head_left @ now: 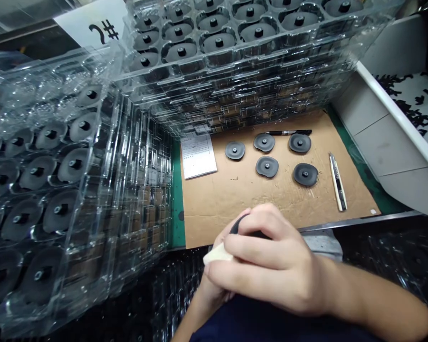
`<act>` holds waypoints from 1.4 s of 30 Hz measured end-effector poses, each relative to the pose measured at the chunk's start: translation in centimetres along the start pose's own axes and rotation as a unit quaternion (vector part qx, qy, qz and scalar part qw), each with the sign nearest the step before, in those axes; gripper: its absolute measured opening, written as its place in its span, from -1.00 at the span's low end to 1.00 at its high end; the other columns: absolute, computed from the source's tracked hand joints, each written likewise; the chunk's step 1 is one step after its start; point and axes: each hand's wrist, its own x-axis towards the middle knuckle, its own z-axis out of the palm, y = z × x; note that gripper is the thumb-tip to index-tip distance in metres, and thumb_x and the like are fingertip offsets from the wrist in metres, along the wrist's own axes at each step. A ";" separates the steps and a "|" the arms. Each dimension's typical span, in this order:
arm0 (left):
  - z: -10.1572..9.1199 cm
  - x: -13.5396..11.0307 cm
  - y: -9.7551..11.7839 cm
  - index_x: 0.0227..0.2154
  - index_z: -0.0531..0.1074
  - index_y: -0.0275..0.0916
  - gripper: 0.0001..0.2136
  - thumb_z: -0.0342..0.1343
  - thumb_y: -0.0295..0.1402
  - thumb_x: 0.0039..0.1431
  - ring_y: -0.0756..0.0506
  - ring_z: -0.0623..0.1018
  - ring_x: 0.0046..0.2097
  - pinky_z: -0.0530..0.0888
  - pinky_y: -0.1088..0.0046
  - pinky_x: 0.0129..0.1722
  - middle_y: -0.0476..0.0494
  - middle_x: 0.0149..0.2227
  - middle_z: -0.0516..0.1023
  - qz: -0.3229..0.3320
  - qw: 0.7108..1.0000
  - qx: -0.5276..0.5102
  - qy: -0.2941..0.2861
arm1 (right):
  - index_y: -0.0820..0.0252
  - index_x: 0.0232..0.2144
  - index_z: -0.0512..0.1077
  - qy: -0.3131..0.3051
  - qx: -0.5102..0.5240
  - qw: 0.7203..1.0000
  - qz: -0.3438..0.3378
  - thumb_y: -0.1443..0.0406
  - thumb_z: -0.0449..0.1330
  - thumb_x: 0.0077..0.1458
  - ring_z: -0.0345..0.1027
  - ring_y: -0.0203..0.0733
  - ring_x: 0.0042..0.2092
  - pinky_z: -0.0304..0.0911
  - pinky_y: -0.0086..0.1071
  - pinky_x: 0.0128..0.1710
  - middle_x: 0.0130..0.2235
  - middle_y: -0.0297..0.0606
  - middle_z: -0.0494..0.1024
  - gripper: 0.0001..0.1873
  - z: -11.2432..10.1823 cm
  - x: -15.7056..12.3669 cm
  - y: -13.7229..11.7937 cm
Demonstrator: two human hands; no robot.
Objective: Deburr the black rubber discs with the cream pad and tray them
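Note:
My two hands are together over the near edge of the work surface. My right hand (271, 259) is on top, its fingers curled round a small cream-coloured piece (216, 255) whose kind I cannot make out. Beneath it, mostly hidden, my left hand (214, 285) is closed on a dark rubber disc (239, 223), of which only a curved rim shows. Beyond my hands several similar discs with small centre studs, such as this nearest one (305, 175), lie on the cardboard sheet (231, 204).
A utility knife (338, 183) lies at the right, with a black pen (288, 132) behind the discs. A paper pad (199, 154) is at the left. Stacked clear trays of discs stand behind (235, 61) and left (103, 190). A white bin wall (388, 137) bounds the right.

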 end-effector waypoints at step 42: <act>-1.1 1.0 0.1 -0.04 0.42 -0.11 -0.46 0.35 -0.24 -0.17 -0.08 0.51 -0.05 0.43 0.52 -0.04 -0.08 -0.05 0.53 -0.032 0.997 -0.059 -0.027 | 0.19 -0.20 0.45 -0.008 0.004 0.981 0.193 0.42 0.05 0.17 0.31 -0.28 -0.32 0.23 -0.37 -0.29 -0.31 -0.25 0.50 -0.79 0.0 -2.0 0.9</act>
